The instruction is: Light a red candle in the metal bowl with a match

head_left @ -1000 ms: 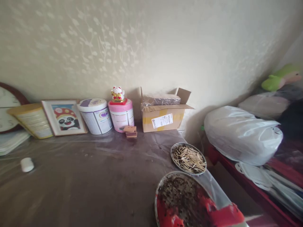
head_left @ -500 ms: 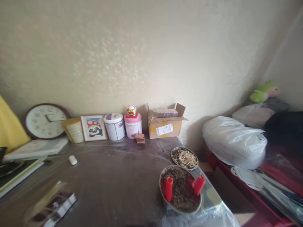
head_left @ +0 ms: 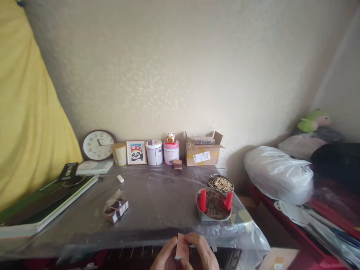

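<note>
At the table's front edge, both hands hold a small pinkish matchbox (head_left: pixel 182 250) with red markings, tilted upright. My left hand (head_left: pixel 165 255) grips its left side between thumb and fingers. From the right, my right hand (head_left: pixel 203 250) closes on it, fingertips at its top and thumb at its lower part. Beyond the hands stands an oval metal tin (head_left: pixel 215 207) of dark soil with a red candle (head_left: pixel 203 200) at its left and another red candle (head_left: pixel 228 200) at its right. Loose matchsticks fill a round dish (head_left: pixel 221 183) behind it.
A plastic-wrapped pack of small boxes (head_left: pixel 116 208) lies left on the covered table (head_left: pixel 157 195). Along the wall stand a clock (head_left: pixel 99 146), a panda picture (head_left: pixel 136 153), canisters (head_left: pixel 154 153) and a cardboard box (head_left: pixel 201 154). Stacked small brown boxes (head_left: pixel 177 164) sit before the pink canister.
The view has tilted down and shifted left, so the table's front edge now shows. Both hands with the matchbox have come into view at the bottom.
</note>
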Motion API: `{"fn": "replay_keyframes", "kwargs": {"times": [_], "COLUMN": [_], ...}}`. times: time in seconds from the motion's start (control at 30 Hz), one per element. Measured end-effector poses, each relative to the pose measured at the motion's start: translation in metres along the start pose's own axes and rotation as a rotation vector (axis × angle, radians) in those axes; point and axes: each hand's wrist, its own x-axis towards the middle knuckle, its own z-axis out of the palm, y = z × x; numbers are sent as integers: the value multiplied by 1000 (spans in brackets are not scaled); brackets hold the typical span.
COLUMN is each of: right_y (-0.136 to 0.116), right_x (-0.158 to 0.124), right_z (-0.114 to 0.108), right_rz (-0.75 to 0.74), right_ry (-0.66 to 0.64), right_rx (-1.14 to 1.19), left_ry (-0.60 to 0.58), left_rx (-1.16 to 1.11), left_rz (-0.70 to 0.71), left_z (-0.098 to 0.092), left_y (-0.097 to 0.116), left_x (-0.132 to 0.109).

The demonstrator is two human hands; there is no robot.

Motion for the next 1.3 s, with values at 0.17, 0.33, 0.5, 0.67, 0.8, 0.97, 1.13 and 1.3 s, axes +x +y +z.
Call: {"fn": "replay_keyframes", "kwargs": {"times": [0.17, 0.33, 0.5, 0.67, 0.8, 0.97, 1.13, 1.3], "right_y": [4, -7, -9, -6, -6, -6, -8, -7], "right_x": [-1, 2, 3, 3, 3, 4, 3, -1], "right_z": [-8, -16, -19, -20, -21, -22, -21, -17], "right_rz": [-47, -8, 21, 55, 79, 114, 145, 168], "right_ry": [-84, -100, -119, -137, -128, -112, -124, -112], "right_rx": [-60, -72, -78, -80, -54, -16, -10, 3], "left_ry": [-48, -97, -96, -106, -118, -117, -88, -86], "left_rx": [-128, -175, -185, -167, -189, -180, -135, -112], "left_rz": [-51, -9, 78, 121, 110, 137, 172, 184], "left_z": [6, 15, 20, 22, 24, 26, 24, 23], "left_y": [-7, -7, -9, -11, -9, -9, -12, -14], "left_x": [2, 0, -1, -1, -1, -2, 0, 0]}}
